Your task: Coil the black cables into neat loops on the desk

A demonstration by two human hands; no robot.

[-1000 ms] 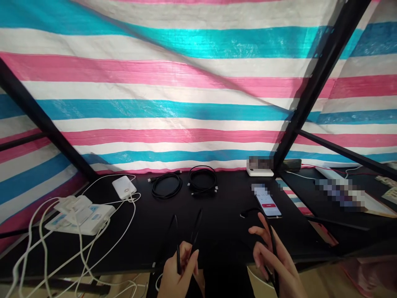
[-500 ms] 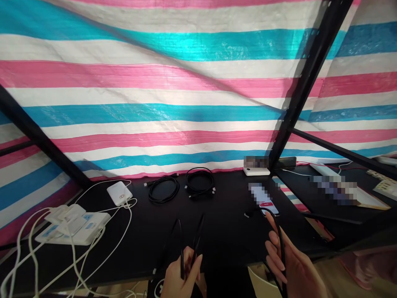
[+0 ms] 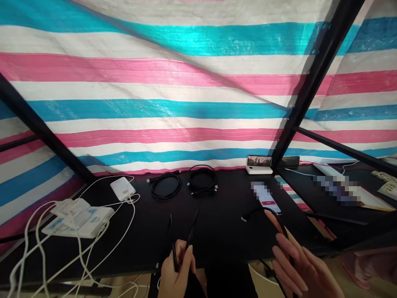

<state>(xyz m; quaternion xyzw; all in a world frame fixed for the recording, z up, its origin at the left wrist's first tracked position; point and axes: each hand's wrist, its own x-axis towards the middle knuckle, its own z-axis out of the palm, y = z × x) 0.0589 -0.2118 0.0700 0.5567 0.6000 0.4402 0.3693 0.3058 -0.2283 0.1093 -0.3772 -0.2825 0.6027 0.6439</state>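
Near the table's front edge, my left hand point(image 3: 178, 265) is closed around a bent black cable point(image 3: 190, 229), whose loops stick up above my thumb and fingers. To the right, my right hand point(image 3: 296, 260) holds a length of black cable point(image 3: 281, 221) that runs along its index finger, the other fingers loosely curled. Its plug point(image 3: 245, 217) points left over the table, just below a lit phone point(image 3: 268, 200). Two coiled black cables, a left coil point(image 3: 166, 186) and a right coil point(image 3: 202, 179), lie farther back. Part of the held cable is hidden behind my hands.
On the left, a white power strip point(image 3: 97, 225) with chargers and tangled white cords stands near a white power bank point(image 3: 122, 188). A white device with a screen point(image 3: 259, 169) sits at the back right. Black frame posts point(image 3: 316, 82) and striped sheeting point(image 3: 173, 107) enclose the black table.
The fingers of my right hand have loosened and spread a little, and the plug has shifted left. My left hand has moved slightly left and up, still gripping the cable. The view has tilted slightly.
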